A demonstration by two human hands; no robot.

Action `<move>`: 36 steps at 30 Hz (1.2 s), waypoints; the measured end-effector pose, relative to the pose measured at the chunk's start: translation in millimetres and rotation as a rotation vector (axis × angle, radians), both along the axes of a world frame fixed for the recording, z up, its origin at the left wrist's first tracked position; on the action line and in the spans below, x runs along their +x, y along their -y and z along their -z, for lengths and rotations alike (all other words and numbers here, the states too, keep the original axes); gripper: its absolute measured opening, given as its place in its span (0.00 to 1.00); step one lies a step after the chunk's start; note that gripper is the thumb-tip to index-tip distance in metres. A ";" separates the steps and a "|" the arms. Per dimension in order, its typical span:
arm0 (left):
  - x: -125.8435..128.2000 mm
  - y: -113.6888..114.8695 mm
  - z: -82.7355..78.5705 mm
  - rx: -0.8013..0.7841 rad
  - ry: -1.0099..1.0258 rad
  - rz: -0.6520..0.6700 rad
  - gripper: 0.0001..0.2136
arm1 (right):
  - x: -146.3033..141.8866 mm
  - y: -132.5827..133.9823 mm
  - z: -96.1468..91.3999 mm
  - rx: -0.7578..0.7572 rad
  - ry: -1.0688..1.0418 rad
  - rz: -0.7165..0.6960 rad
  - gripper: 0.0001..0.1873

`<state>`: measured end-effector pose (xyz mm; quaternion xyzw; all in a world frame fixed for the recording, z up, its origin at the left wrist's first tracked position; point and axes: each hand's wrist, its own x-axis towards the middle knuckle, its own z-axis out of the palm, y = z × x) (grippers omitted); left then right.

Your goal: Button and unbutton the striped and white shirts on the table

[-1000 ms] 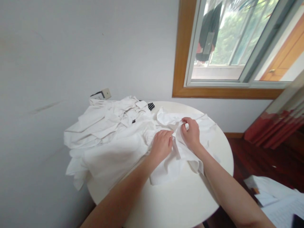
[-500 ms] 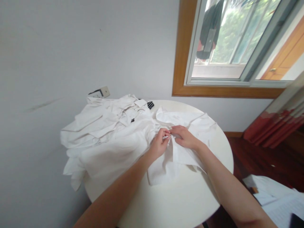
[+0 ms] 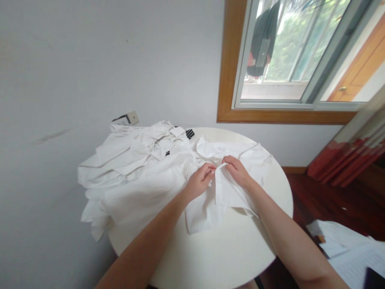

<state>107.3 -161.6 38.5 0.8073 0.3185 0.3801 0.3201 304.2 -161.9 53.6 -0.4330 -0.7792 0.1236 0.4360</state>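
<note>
A white shirt (image 3: 201, 214) lies spread and rumpled over the round white table (image 3: 210, 257). My left hand (image 3: 200, 180) is closed at the middle of the shirt, thumb and fingertips pinching the cloth. Just to its right, my right hand (image 3: 237, 170) grips a front edge of the same shirt and lifts it a little, so a straight strip hangs down from the fingers. The two hands are a short gap apart. Folds hide some of the fingertips.
More white clothes (image 3: 120, 156) are heaped on the table's left side against the wall. A black striped piece of cloth (image 3: 189, 133) shows behind them. A wall socket (image 3: 132, 117) is at the back. White papers (image 3: 355, 257) lie low on the right, near a red curtain (image 3: 333, 160).
My right hand has moved slightly right, away from my left hand, and now raises the shirt's edge. My left hand has stayed nearly in place.
</note>
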 end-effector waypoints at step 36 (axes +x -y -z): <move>0.2 -9.9 26.8 0.174 -0.142 -0.125 0.11 | -4.0 0.0 9.2 -0.158 0.098 -0.154 0.12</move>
